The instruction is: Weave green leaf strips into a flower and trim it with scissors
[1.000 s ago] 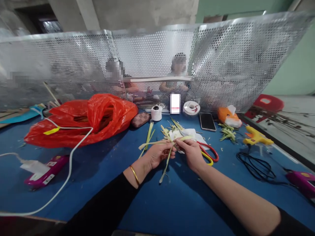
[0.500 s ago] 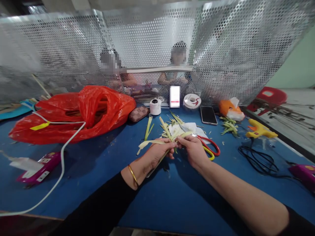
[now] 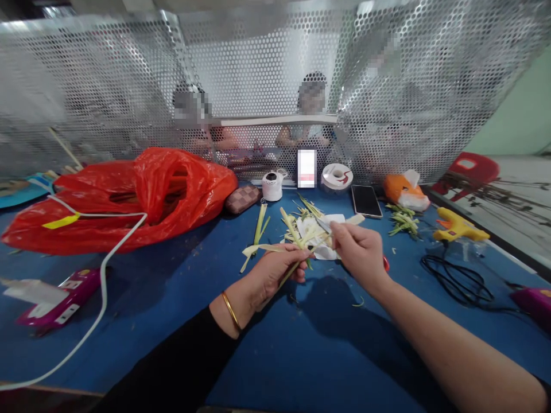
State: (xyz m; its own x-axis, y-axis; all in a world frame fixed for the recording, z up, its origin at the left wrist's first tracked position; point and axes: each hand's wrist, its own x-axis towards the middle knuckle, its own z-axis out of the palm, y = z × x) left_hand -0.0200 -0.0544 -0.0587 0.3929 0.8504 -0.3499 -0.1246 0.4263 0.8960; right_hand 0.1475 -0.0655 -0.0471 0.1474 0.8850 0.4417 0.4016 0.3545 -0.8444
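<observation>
1. Pale plant strips (image 3: 257, 249): extending from the left hand (image 3: 278, 268), which is pinching them above the blue table (image 3: 267, 367).
2. Right hand (image 3: 360, 252): hovering near white paper (image 3: 326, 252), fingers curled; whether it is gripping anything, cannot tell.

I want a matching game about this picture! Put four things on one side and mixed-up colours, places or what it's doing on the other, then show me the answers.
Things:
1. The left hand
2. The glue gun
3. The big plastic bag
4. The dark-screened phone

Clues:
A. Red
B. Lying between the flat white spool and the orange tissue pack
C. Holding pale plant strips
D. Yellow

Right pairs: 1-C, 2-D, 3-A, 4-B
</observation>
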